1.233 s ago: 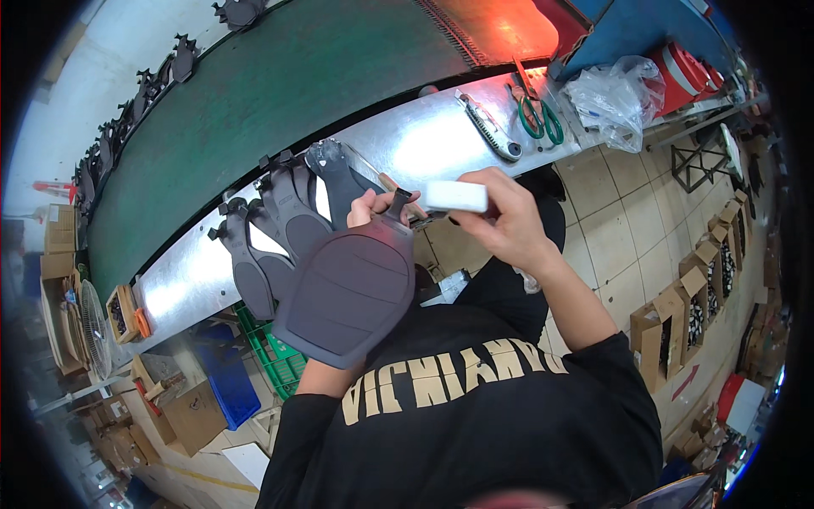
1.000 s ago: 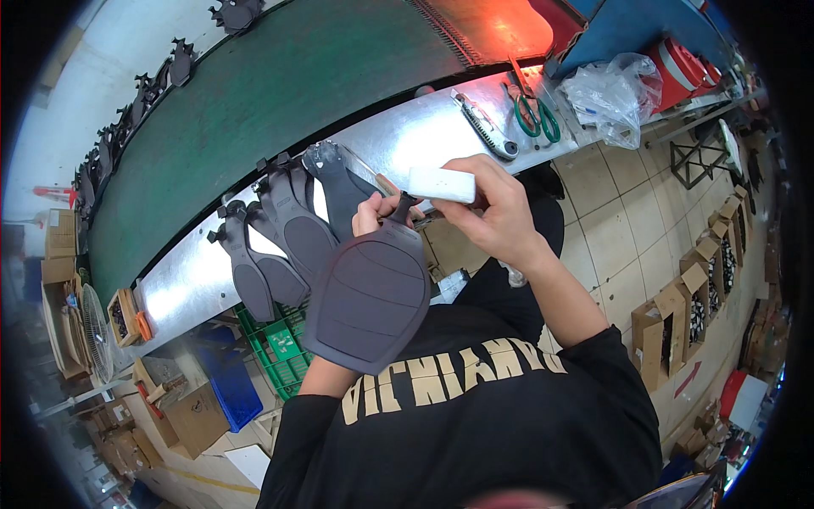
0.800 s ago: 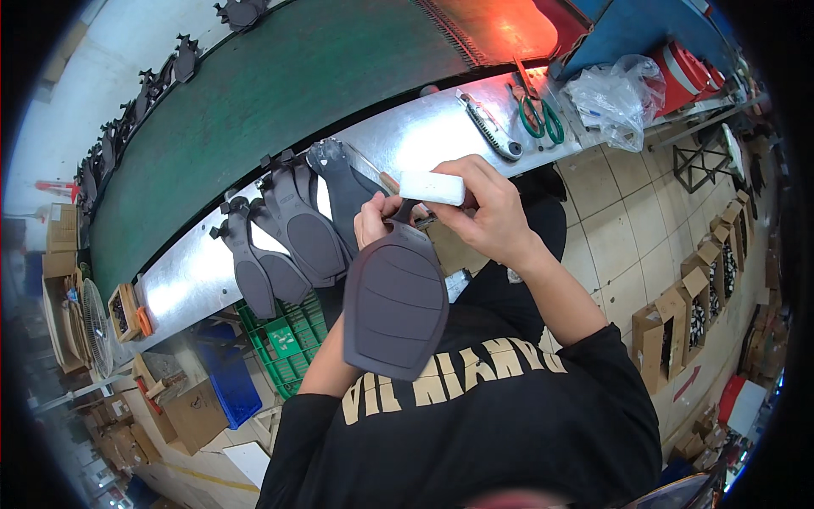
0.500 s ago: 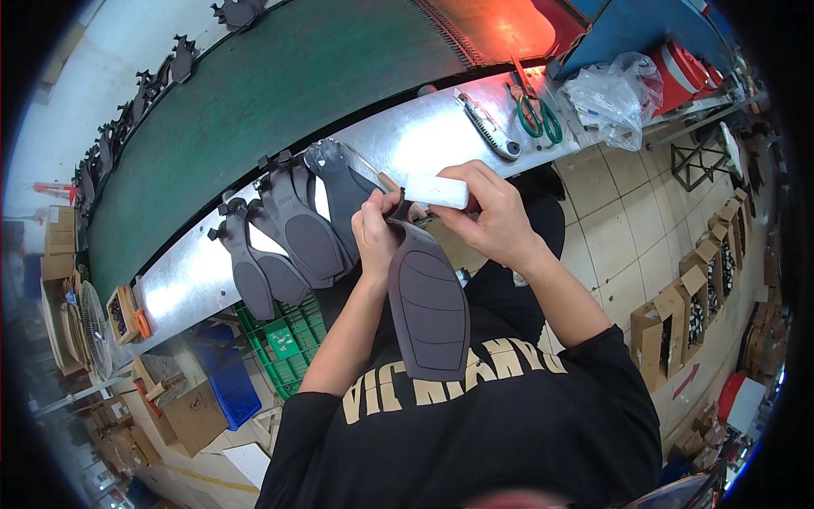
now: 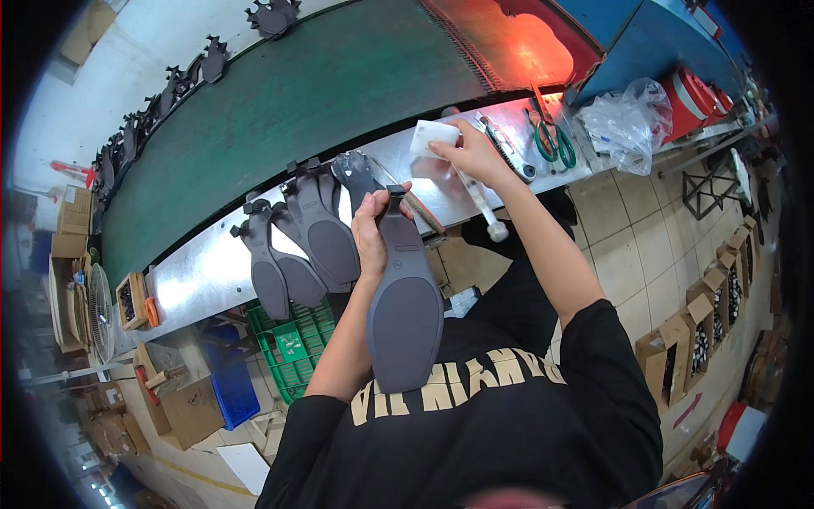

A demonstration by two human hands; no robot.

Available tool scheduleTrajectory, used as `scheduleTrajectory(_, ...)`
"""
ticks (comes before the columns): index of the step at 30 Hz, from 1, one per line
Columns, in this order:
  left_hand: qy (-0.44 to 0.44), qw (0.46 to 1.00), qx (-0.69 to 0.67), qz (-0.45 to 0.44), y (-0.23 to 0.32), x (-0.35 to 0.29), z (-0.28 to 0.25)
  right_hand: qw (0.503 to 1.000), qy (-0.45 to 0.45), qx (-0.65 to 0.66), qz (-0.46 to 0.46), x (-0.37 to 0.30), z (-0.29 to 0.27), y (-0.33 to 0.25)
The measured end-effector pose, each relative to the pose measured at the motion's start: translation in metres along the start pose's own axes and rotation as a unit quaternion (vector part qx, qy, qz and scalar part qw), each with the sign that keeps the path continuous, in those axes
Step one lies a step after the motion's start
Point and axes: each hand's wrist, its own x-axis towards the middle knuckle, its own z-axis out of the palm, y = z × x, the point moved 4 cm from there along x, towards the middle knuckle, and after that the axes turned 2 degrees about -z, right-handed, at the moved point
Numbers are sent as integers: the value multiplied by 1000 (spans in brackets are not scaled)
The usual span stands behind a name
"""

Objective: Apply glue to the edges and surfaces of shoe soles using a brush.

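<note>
Holding dark sole — wooden box, dark bits inside.

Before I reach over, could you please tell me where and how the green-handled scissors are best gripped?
Probably by the green loops, approached from the person's side: the scissors lie on the metal bench with loops toward its near edge and blades pointing away.

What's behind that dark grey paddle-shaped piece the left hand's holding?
Behind the dark grey paddle-shaped piece is the black cloth shirt with cream lettering. The left hand is partly behind too. Part of the lettering is covered; anything else there is hidden.
</note>
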Motion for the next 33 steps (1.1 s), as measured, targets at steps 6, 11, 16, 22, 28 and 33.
scheduleTrajectory(6, 39, 997, 64, 21, 21, -5, -13, 972, 98, -177, -123, 39, 8, 5)
scheduleTrajectory(11, 34, 999, 30, -17, 18, -14, -6, 942, 165, -252, -149, 24, 5, 4)
scheduleTrajectory(16, 40, 998, -33, -20, -3, -14, 0, 946, 139, -237, -170, 11, -1, 3)
scheduleTrajectory(22, 27, 994, -68, -79, -8, -20, 14, 946, 115, -269, -143, -2, -6, 5)
scheduleTrajectory(28, 20, 986, -116, -119, -8, -28, 28, 861, 263, -320, -295, -38, -9, -29)
scheduleTrajectory(33, 9, 986, -106, -129, -11, -31, 31, 983, -69, 69, -155, -93, 12, -43)
